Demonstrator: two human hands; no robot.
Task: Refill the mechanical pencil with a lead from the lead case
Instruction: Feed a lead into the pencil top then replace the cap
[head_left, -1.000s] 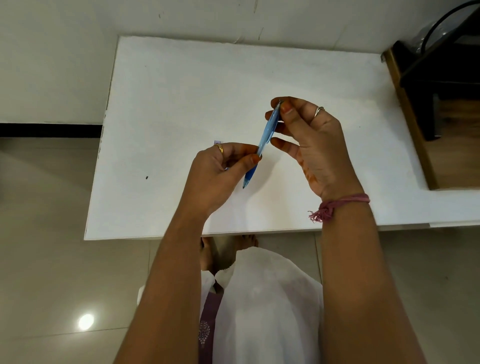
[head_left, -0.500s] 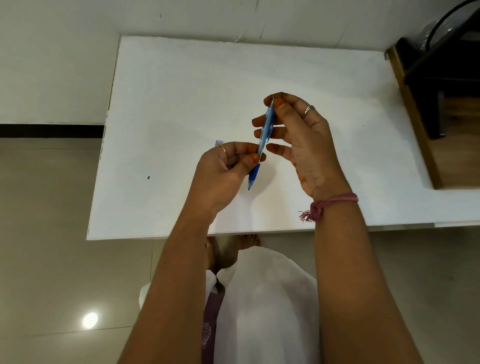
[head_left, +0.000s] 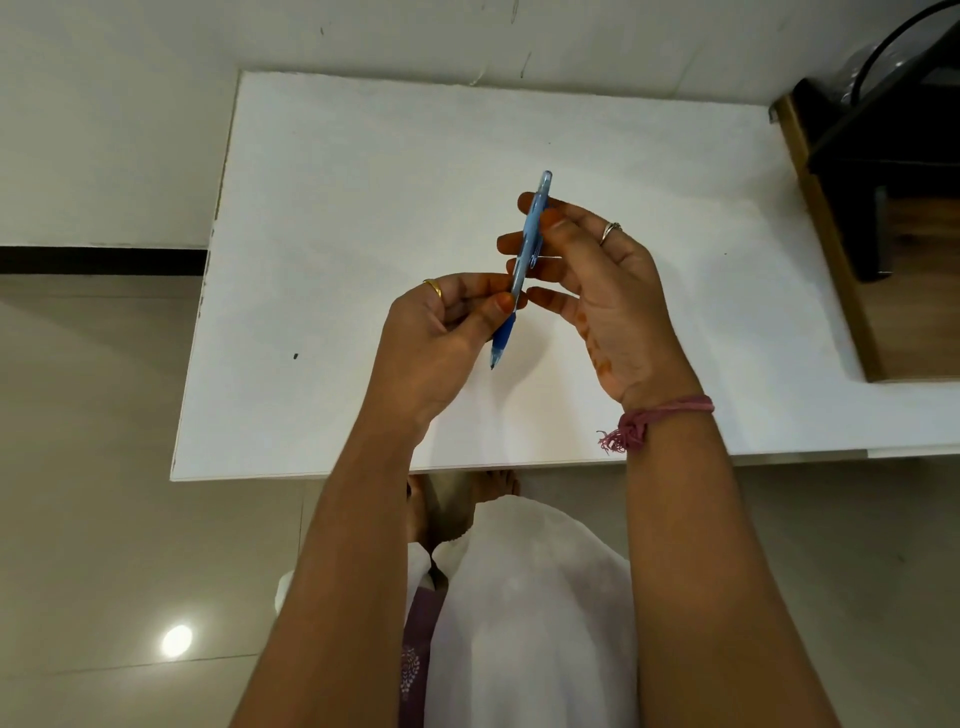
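A blue mechanical pencil (head_left: 530, 244) hangs nearly upright above the white table (head_left: 363, 197), tip down and its clear top end poking out above my fingers. My right hand (head_left: 613, 296) grips the upper barrel between thumb and fingers. My left hand (head_left: 436, 343) pinches the pencil just above its dark blue grip with thumb and forefinger. The other left fingers are curled in, and I cannot tell what they hide. No lead case shows in this view.
A dark wooden unit with a black object (head_left: 883, 208) stands against the table's right side. A small dark speck (head_left: 295, 356) lies on the table at the left. Tiled floor runs along the left and near edges.
The pencil has swung from a slant to nearly upright. My right hand has slid down the barrel, so the top end now shows. My left hand has stayed in place.
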